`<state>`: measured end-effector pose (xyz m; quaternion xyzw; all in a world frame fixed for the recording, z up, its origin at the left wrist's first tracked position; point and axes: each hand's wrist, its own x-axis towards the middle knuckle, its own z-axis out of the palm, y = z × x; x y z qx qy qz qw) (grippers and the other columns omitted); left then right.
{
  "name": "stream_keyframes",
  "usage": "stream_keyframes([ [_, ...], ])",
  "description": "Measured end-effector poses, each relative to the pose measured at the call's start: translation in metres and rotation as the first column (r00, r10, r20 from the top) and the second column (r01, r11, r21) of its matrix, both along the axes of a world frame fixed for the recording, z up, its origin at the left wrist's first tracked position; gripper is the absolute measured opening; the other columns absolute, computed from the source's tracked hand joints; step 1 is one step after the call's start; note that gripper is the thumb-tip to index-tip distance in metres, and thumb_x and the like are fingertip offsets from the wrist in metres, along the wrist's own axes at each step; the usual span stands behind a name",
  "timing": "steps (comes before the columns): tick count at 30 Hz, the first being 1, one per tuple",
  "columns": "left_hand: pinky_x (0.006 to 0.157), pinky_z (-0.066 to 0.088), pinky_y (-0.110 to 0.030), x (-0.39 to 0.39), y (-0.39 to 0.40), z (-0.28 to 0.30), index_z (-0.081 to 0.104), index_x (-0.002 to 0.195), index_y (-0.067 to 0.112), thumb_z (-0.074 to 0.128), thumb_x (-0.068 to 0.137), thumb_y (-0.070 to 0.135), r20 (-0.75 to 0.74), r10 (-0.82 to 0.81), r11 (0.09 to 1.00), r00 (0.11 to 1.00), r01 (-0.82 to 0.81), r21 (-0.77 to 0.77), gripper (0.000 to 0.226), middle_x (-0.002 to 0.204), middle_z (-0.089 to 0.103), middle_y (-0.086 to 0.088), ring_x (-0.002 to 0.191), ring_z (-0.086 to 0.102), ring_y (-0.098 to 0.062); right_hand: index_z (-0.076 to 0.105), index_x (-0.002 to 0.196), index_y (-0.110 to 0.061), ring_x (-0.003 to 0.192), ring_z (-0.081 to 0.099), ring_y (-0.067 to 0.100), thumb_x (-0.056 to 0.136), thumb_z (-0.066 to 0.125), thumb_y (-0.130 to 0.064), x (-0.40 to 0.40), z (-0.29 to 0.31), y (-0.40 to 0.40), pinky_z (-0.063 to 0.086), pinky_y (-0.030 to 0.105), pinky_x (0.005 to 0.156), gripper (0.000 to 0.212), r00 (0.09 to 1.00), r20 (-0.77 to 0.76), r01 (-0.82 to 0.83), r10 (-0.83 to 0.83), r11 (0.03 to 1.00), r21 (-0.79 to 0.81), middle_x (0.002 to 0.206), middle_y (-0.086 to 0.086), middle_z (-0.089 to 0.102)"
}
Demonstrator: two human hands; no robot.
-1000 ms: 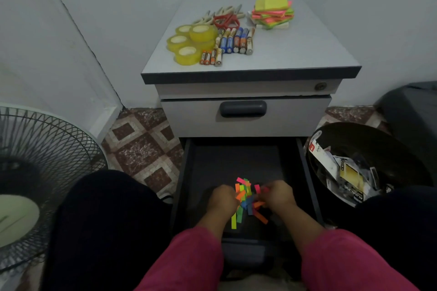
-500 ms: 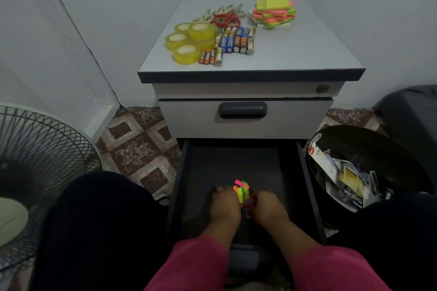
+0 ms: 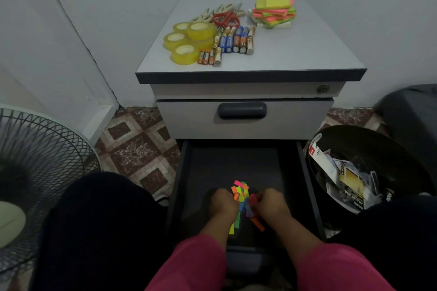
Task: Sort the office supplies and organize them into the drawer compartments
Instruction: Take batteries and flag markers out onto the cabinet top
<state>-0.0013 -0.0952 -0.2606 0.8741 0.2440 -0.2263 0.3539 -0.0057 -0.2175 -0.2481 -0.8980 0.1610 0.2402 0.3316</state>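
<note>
both forearms, in pink sleeves, are reached down into the open bottom drawer (image 3: 186,186). the left hand (image 3: 223,203) and right hand (image 3: 272,203) are curled closed around a bunch of coloured paper flags (image 3: 241,195) near the drawer's front edge. tape rolls (image 3: 186,41), batteries (image 3: 233,41), scissors (image 3: 225,19) and sticky notes (image 3: 274,10) are left on the cabinet top (image 3: 307,54).

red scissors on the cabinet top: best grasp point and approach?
Probably the red handle loops, coming straight down from above. The scissors lie flat, handles toward the person, blades buried among the beige scissors behind. Tape rolls and batteries crowd the left and near sides, so a side approach looks blocked.
</note>
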Motion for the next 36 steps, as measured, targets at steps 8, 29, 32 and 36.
stream_keyframes([
  [8,0.073,0.052,-0.033,0.009,0.006,0.034,0.063,0.065,0.016,0.074,0.078,0.006,0.199,0.24,0.935,0.95,-0.171,-0.311,0.02,0.075,0.066,-0.008,0.074,0.062,-0.022,0.065,0.065,-0.016,0.057,0.062,0.012,0.083,0.068,-0.002,0.009,0.034,-0.001,0.055,0.025,0.057,0.023,0.957,0.142,0.201,-0.252,0.932,0.303,0.065,0.003,0.065],
  [29,0.057,0.033,-0.028,0.111,-0.064,0.29,0.06,0.085,0.011,0.051,0.095,0.011,0.816,-0.13,0.951,0.563,0.303,-0.057,0.013,0.079,0.057,-0.002,0.082,0.057,-0.023,0.071,0.104,-0.013,0.087,0.067,0.018,0.087,0.061,-0.015,0.116,0.277,-0.04,0.055,0.039,0.086,0.02,0.536,0.785,0.064,-0.311,0.942,0.329,0.092,0.002,0.071],
  [32,0.065,0.034,-0.029,0.12,-0.068,0.293,0.064,0.102,0.002,0.049,0.096,0.012,0.759,-0.205,0.957,0.618,0.291,0.021,0.019,0.098,0.063,-0.014,0.099,0.058,-0.03,0.071,0.108,-0.012,0.094,0.065,0.02,0.084,0.058,-0.004,0.126,0.28,-0.045,0.052,0.032,0.085,0.029,0.611,0.761,0.047,-0.217,0.97,0.239,0.101,0.007,0.071],
  [36,0.089,0.04,-0.034,0.122,-0.066,0.292,0.058,0.122,-0.002,0.044,0.095,0.005,0.756,-0.208,0.953,0.62,0.303,0.014,0.03,0.124,0.058,-0.019,0.116,0.052,-0.032,0.072,0.108,-0.012,0.099,0.062,0.022,0.082,0.052,-0.001,0.127,0.281,-0.051,0.048,0.03,0.084,0.035,0.656,0.74,0.024,-0.15,0.984,0.178,0.103,0.009,0.071],
])
